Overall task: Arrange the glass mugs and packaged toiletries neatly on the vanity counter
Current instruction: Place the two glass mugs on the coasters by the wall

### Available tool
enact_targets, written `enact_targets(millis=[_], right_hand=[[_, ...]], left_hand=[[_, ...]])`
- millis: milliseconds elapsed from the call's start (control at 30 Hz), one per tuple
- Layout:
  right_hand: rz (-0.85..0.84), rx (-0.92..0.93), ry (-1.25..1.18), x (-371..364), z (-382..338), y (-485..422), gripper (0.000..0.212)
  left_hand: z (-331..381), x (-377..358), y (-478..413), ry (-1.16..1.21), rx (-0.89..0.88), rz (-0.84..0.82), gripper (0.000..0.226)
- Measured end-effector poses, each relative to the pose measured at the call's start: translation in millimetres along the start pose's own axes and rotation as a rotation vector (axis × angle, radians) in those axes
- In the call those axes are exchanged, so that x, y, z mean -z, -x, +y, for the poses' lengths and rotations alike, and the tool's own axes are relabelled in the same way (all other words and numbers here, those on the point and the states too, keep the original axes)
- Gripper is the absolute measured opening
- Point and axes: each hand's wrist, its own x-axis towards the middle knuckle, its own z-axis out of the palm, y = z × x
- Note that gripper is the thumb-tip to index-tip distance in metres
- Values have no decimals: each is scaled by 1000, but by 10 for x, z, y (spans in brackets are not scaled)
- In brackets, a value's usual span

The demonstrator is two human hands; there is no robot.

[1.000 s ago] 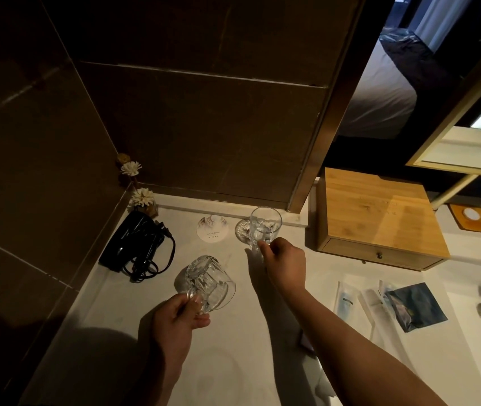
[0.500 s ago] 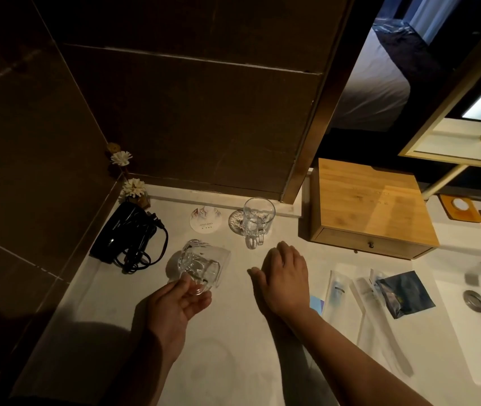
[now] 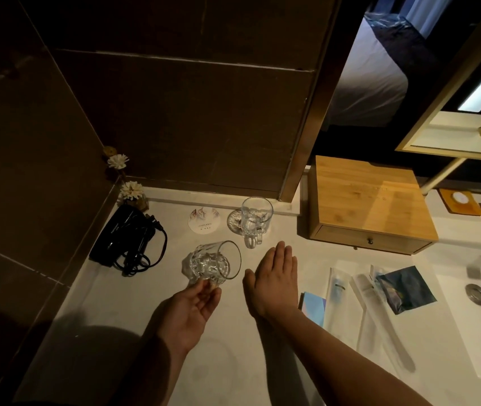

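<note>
One glass mug (image 3: pixel 255 219) stands upright on a round coaster at the back of the white vanity counter (image 3: pixel 110 312), handle toward me. A second glass mug (image 3: pixel 212 263) is tilted on its side above the counter, held by the fingertips of my left hand (image 3: pixel 192 307). My right hand (image 3: pixel 275 281) lies flat and open on the counter, just right of the tilted mug and in front of the upright one. Packaged toiletries lie to the right: a small iridescent packet (image 3: pixel 312 307), a white tube packet (image 3: pixel 340 288), a long white sachet (image 3: pixel 365 285) and a dark blue pouch (image 3: pixel 404 285).
An empty round paper coaster (image 3: pixel 204 224) lies left of the upright mug. A black hair dryer (image 3: pixel 125 238) with coiled cord sits at the left wall beside small flowers (image 3: pixel 132 190). A wooden drawer box (image 3: pixel 371 203) stands at the back right. The sink basin (image 3: pixel 479 297) is at the far right.
My right hand let go of the back mug's handle and came down flat on the counter. My left hand turned its mug further onto its side.
</note>
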Motion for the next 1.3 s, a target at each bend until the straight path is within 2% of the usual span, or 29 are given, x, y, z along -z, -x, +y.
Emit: enact_targets(millis=[167, 433, 633, 833, 1133, 1200, 1300], right_hand=[[83, 26, 29, -99, 90, 26, 85], [102, 17, 43, -127, 104, 17, 84], [87, 14, 36, -100, 87, 24, 84], [77, 22, 26, -51, 83, 36, 85], [73, 33, 14, 19, 87, 60, 87], [74, 28, 12, 19, 88, 61, 87], [89, 32, 13, 13, 88, 61, 86]], left_hand=[[-21, 10, -63, 53, 47, -2, 18], [-72, 69, -93, 230, 93, 3, 23], [-165, 148, -141, 131, 85, 43, 26], [-172, 240, -148, -18, 81, 17, 27], [-146, 377, -35, -187, -21, 63, 35], [-178, 374, 61, -329, -111, 163, 34], [-237, 329, 253, -484, -349, 295, 21]])
